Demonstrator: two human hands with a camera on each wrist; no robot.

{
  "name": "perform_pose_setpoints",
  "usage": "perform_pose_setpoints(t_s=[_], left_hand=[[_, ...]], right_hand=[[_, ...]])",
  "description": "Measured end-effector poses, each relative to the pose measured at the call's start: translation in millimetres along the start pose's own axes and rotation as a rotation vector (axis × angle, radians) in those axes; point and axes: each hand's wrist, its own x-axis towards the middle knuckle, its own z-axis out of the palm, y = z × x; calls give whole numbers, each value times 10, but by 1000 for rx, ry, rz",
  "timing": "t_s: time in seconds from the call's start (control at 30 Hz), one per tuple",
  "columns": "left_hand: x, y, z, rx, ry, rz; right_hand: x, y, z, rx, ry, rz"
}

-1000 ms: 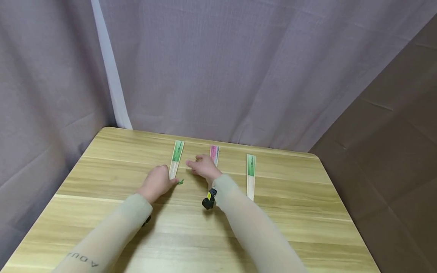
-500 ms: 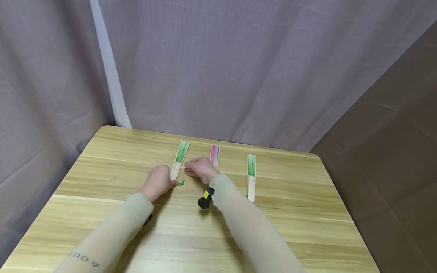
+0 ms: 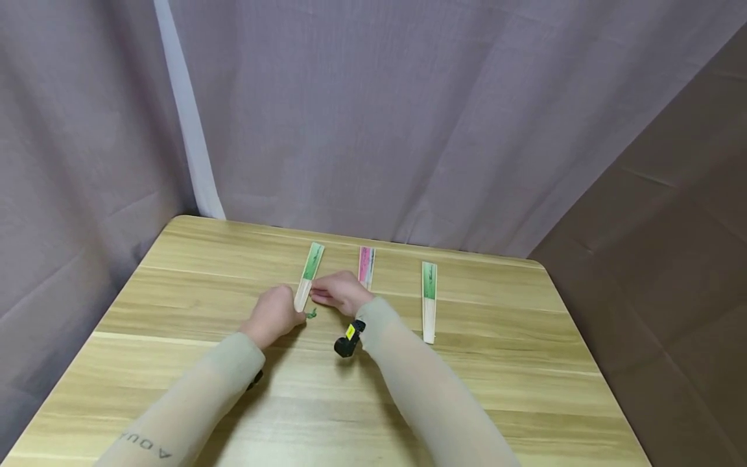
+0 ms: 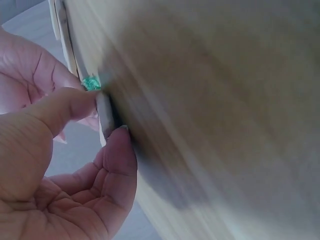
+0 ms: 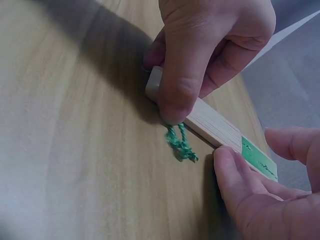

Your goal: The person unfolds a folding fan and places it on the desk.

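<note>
A folded hand fan [image 3: 313,263] with green printed paper and pale wooden sticks lies slanted at the left of the table. My left hand [image 3: 273,316] pinches its narrow lower end between thumb and fingers. From that end hangs a green cord loop [image 5: 182,145], under the left thumb in the right wrist view. My right hand [image 3: 340,292] touches the fan's right side with its fingertips, where the sticks meet the paper. Its thumb [image 5: 280,142] is held apart from the fingers. A pink and white folded fan [image 3: 366,263] lies just beyond the right hand, its lower part hidden.
Another green folded fan [image 3: 428,301] lies to the right, near the right forearm. The wooden table [image 3: 513,389] has grey curtains [image 3: 373,130] close behind its far edge. A small black camera [image 3: 347,340] sits on the right wrist.
The fan's green end has swung to the right, while the left hand keeps its narrow end. My right hand has lowered and come left until its fingertips reach the fan's side.
</note>
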Motion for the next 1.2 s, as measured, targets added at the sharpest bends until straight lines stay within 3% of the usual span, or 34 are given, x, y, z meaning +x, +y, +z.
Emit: perform_pose_setpoints(t_s=[0.27,0.47,0.83,1.03,1.2], left_hand=[[28,-8,39,-23,32,-3],[1,83,32,-70,44,6],[-79,293,43,-176,140,170],[-65,279,108,-315,96,162],[-69,248,99,-394,45,120]], right_hand=[[54,24,-15,11,-13,5],[8,-33,-105,-13,3,-56],[-180,-157,-387,-5,-20,-181],[-211,-136,-481,-79,-48,-260],[-237,-126,-486,-104,-75,-280]])
